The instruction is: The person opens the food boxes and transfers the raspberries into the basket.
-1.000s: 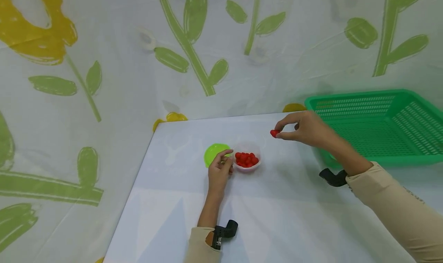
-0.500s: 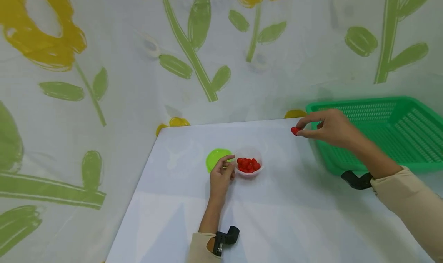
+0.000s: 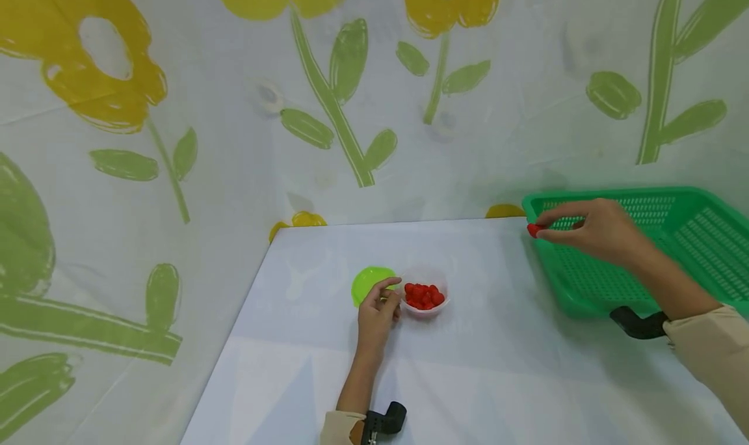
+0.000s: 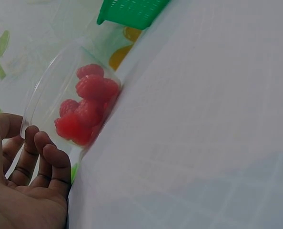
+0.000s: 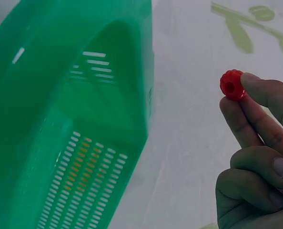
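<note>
My right hand (image 3: 603, 230) pinches a red toy raspberry (image 5: 232, 85) between thumb and fingertips, its hollow end showing in the right wrist view. It is beside the near-left corner of a green slotted basket (image 3: 576, 292), which stands at the right. My left hand (image 3: 376, 310) holds the rim of a small clear plastic bowl (image 4: 51, 90) with its fingertips, at the bowl's left side. Several red raspberries (image 3: 424, 296) lie heaped inside the bowl. A bright green round lid (image 3: 364, 287) lies on the table just left of it, partly hidden by the left hand.
The white table (image 3: 304, 360) runs back to a flower-printed cloth wall (image 3: 515, 120). Another cloth wall rises along the table's left edge. Each wrist carries a black camera mount (image 3: 639, 323).
My right hand has carried the raspberry rightwards, from near the bowl to the basket's left rim. The left hand stays at the bowl. The head view has tilted up slightly.
</note>
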Demonstrator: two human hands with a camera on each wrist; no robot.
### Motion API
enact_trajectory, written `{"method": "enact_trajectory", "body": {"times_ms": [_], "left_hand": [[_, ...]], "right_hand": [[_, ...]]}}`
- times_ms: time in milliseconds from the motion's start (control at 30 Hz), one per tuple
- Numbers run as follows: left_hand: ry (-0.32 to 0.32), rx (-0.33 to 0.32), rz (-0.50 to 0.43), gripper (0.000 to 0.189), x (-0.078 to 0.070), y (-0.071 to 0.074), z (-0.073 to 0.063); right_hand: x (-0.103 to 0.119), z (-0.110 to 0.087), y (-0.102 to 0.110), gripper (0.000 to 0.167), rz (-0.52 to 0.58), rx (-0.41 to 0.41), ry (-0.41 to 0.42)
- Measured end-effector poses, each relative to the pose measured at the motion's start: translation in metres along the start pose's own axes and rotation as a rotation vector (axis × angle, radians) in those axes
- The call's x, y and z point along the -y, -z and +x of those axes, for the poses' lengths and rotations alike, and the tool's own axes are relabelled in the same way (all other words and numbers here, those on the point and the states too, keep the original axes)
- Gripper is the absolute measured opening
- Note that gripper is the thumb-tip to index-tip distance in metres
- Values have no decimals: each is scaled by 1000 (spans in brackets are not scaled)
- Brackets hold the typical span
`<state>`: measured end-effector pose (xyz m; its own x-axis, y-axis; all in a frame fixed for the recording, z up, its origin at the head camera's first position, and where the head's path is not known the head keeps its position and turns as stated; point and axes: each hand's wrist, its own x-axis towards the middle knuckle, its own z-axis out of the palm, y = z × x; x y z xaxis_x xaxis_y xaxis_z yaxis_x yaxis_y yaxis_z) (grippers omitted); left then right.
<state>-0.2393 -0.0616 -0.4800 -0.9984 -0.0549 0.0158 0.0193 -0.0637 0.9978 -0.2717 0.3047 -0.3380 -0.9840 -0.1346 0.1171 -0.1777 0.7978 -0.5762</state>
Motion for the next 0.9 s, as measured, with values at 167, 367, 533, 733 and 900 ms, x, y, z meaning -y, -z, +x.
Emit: {"method": "enact_trajectory", "body": {"times_ms": [167, 367, 533, 733, 900], "left_hand": [[-7, 1, -10, 25, 0, 0, -1], [-7, 2, -16, 26, -2, 0, -2], [-7, -1, -1, 25, -3, -2, -3], [20, -8, -2, 25, 13, -3, 1], [9, -34, -1, 26, 28, 1, 7]], "right_hand": [[-11, 2, 7, 39, 3, 2, -44], [-25, 10, 12, 47, -58, 10, -75], [-30, 12, 19, 48, -87, 29, -75], [-32, 12, 26, 45, -93, 32, -45], [-31, 13, 27, 45, -86, 37, -31]]}}
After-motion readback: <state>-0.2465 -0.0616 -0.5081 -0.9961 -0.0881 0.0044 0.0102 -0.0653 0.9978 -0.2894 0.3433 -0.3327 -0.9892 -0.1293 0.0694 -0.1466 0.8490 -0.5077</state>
